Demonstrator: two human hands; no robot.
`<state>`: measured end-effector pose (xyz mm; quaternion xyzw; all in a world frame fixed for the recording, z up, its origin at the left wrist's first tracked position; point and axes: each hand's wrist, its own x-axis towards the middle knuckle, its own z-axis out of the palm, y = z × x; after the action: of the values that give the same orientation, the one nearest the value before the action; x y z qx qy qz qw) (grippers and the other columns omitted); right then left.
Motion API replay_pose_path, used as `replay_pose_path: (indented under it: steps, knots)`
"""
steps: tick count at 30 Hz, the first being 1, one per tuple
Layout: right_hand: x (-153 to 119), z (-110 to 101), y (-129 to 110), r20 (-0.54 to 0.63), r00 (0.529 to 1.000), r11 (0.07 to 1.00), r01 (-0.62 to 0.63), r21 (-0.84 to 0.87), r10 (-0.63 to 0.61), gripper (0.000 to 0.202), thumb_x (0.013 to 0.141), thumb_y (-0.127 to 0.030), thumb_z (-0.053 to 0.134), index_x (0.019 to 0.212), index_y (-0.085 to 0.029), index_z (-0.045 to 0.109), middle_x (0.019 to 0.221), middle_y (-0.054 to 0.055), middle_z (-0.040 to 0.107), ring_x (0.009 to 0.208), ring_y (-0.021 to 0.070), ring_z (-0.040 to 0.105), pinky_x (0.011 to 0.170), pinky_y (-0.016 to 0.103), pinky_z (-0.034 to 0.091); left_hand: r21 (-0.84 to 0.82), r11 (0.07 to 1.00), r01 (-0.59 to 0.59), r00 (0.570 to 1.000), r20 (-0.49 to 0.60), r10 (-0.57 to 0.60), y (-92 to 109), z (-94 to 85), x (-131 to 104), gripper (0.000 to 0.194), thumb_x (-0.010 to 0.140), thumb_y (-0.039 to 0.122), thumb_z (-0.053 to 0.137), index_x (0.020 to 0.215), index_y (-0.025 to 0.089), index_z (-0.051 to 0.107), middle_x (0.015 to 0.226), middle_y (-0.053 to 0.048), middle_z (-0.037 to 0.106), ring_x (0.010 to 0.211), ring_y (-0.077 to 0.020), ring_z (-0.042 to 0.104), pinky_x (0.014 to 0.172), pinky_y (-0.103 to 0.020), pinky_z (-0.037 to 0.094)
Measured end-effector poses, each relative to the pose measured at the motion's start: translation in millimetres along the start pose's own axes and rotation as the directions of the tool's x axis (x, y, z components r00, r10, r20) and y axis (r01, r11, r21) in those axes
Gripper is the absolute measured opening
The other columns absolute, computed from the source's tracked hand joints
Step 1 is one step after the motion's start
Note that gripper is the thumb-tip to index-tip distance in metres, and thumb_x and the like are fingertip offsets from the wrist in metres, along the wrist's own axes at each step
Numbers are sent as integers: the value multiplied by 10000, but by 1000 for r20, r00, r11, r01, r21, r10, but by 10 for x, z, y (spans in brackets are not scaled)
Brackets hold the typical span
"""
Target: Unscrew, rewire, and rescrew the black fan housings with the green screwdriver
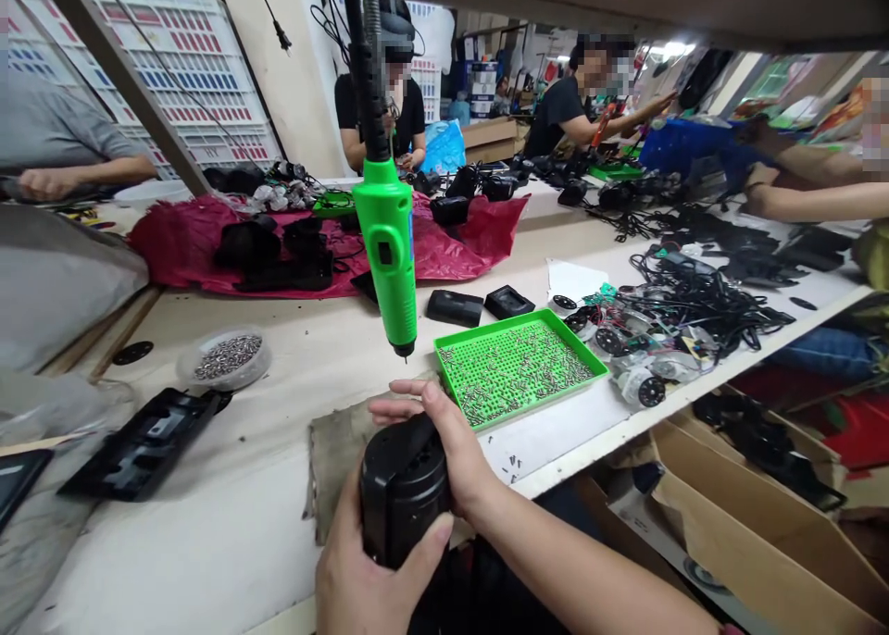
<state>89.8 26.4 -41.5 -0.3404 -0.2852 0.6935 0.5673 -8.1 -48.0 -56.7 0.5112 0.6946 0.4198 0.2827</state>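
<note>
A black plastic housing [403,491] with a rounded, ridged side stands between my two hands, close to my body. My left hand [371,566] is closed around its near left side, thumb across the front. My right hand [451,441] presses against its right side, with the fingers reaching across behind the far end. Just beyond the fingers hangs a green electric screwdriver [389,255], bit pointing down, touched by neither hand. To the right of it, a green tray [453,376] holds many small screws. Under the housing lies a grey-brown cloth [333,459].
A clear bowl of screws [228,357] and a black plastic panel [143,445] lie left. Motor parts and cables [645,339] crowd the right; a cardboard box [757,496] stands below the edge. A pink plastic sheet [479,237] bears black parts. Several people work across the table.
</note>
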Motion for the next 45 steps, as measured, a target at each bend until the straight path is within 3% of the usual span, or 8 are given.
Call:
replay_pose_path:
  steps: [5,11,17,24,32,37,41,45]
  knots:
    - [40,4,-7,29,997,997,-67,-25,68,541,730,-690,603,758,-153,669,607,51,713,595,210,680,621,323,507,18,1000,20,1000,15,-20,59,-22,16,815,654,588,686,1351,209,502,1279,-151,628,1182,-364,580,979,-529,448]
    - [98,-11,-171,-13,999,997,-48,56,49,472,702,-639,654,780,-174,637,604,19,707,563,174,656,637,312,504,-453,886,98,993,100,-59,51,-3,-34,1085,566,481,825,1495,336,284,1530,-74,397,1387,-309,382,1098,-413,351]
    - [175,65,-199,-98,994,997,-34,74,41,473,762,-676,578,875,-217,560,637,17,698,652,216,679,716,374,517,-396,899,185,983,78,-168,94,1,2,798,488,415,876,1218,230,613,1134,-90,683,1206,-371,549,1109,-525,316]
    - [30,-38,-100,11,993,962,121,-243,-122,465,807,-563,615,1115,-225,531,1127,69,634,1099,202,589,1015,376,405,-794,219,567,789,447,-421,59,-180,281,508,662,458,749,1092,196,679,1007,-135,754,976,-327,700,859,-447,567]
    - [-445,-222,-26,269,955,521,294,-801,-125,248,774,-421,714,830,-215,587,735,-2,633,700,176,594,658,293,427,-797,51,602,669,468,-577,229,-186,297,456,906,382,405,1148,81,648,854,-208,749,688,-255,731,543,-298,592]
    - [-443,-202,-47,373,915,292,402,-868,-152,197,938,-282,475,822,-203,612,838,76,703,765,215,643,695,330,452,-822,24,569,694,465,-549,283,-155,283,377,884,352,427,972,146,731,871,-156,763,762,-228,737,680,-310,603]
    - [-445,-244,-76,231,970,495,240,-835,-80,179,899,-350,567,982,-201,623,910,69,697,810,219,653,723,343,489,-837,156,524,772,390,-502,194,-102,213,316,779,418,591,905,178,753,847,-112,771,752,-213,731,686,-285,598]
    - [-430,-277,-13,136,986,819,-2,-574,98,667,741,-455,767,1312,-218,517,1268,116,613,1057,265,639,908,408,501,-836,317,448,851,290,-438,86,11,93,499,606,525,758,1003,222,747,872,-70,774,823,-244,728,718,-303,597]
